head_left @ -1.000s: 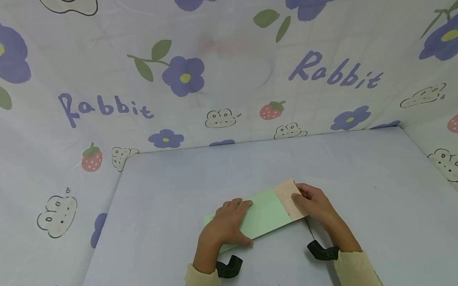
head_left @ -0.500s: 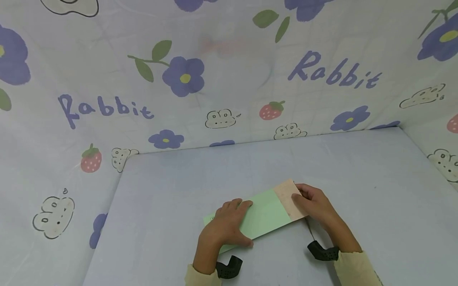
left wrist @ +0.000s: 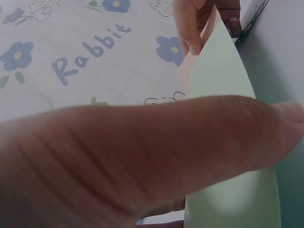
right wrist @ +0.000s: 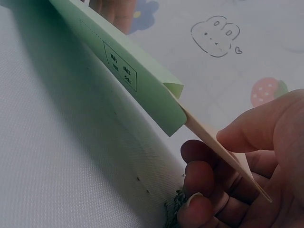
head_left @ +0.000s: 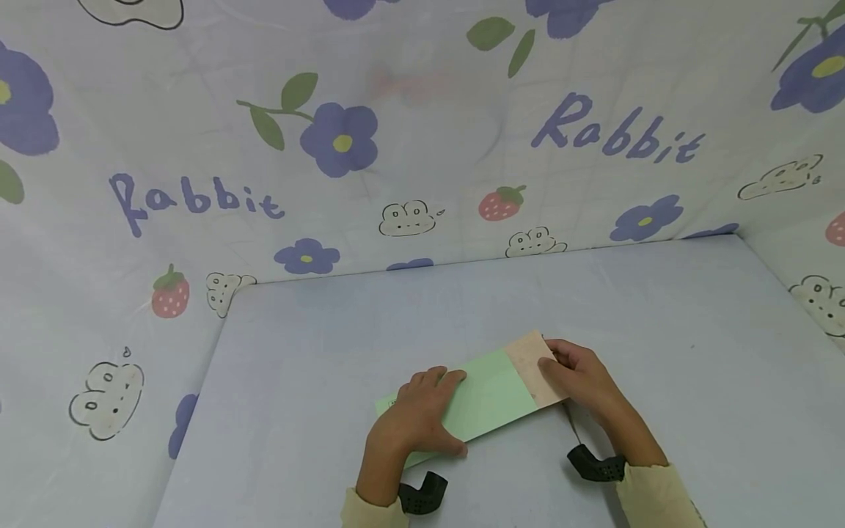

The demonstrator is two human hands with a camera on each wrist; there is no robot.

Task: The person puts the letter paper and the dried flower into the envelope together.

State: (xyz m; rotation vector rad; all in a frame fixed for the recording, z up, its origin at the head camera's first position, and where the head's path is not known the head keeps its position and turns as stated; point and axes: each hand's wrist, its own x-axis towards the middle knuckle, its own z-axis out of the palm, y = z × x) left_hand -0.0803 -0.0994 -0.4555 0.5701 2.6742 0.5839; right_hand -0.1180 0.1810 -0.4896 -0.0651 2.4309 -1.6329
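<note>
A pale green envelope (head_left: 491,396) slants across the middle of the table, its printed stamp box showing in the right wrist view. From its right end sticks out a beige paper or card (head_left: 528,367). My left hand (head_left: 419,414) spans the envelope's left part and grips it, fingers at the far edge and thumb at the near one. With thumb and fingers, my right hand (head_left: 584,374) pinches the outer end of the beige piece (right wrist: 221,147). Its part inside the envelope is hidden. A thin dark cord (head_left: 571,422) hangs by the right hand.
The table (head_left: 297,381) has a plain pale cover. Behind it and at both sides hangs a printed cloth (head_left: 429,147) with flowers, strawberries and rabbits. A black wrist camera (head_left: 422,493) sits at the left wrist, another black camera (head_left: 594,463) at the right.
</note>
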